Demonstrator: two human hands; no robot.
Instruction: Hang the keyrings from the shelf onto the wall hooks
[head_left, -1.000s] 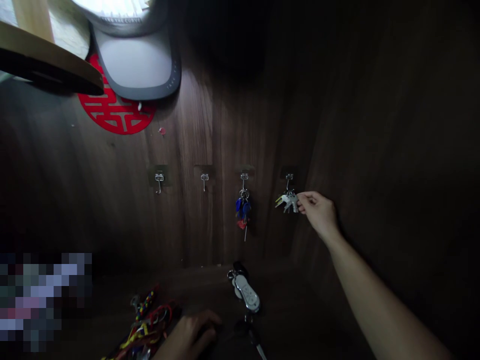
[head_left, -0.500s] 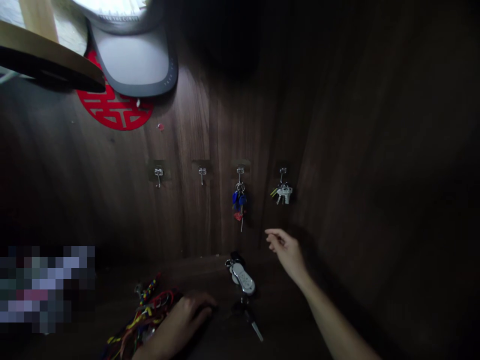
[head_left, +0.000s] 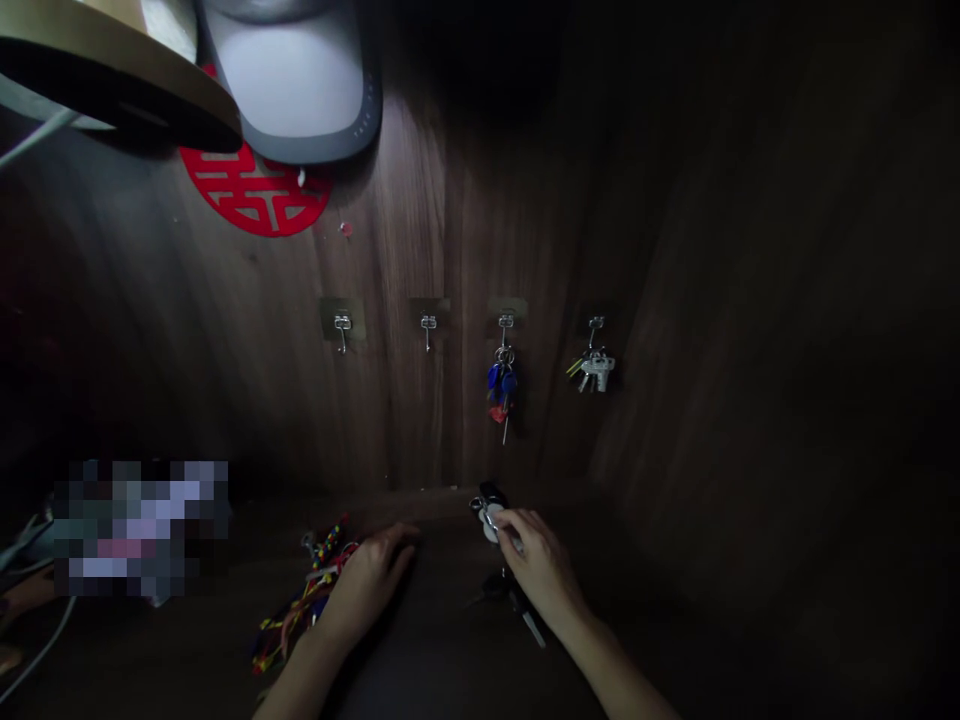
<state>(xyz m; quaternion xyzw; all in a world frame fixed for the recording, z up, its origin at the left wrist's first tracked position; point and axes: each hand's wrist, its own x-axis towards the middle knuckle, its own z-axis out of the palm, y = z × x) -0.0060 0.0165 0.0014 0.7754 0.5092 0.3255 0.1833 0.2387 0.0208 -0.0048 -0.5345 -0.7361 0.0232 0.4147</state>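
Observation:
My right hand (head_left: 538,555) is over a bunch of keys on the dark wooden surface, its fingers closed on the silver-grey remote key fob (head_left: 491,522), which they mostly cover. A dark key with a metal blade (head_left: 533,627) sticks out below the hand. To the left, my left hand (head_left: 375,575) rests on the surface holding nothing, fingers extended and slightly apart. Beside and partly under it lies a tangle of colourful cords (head_left: 285,625). On the wall above, a bunch with blue tags (head_left: 502,385) and a bunch of silver keys (head_left: 598,372) hang from hooks.
Two bare metal hooks (head_left: 343,325) are on the wall to the left. Higher up are a grey cap (head_left: 300,90), a red round paper-cut ornament (head_left: 259,195) and a wooden round-edged object (head_left: 127,70). A pixelated item (head_left: 142,530) and a white cable (head_left: 45,640) lie at left.
My right hand has come down and left from below the hanging keys onto the key fob. My left hand stays by the cords. The view has shifted slightly.

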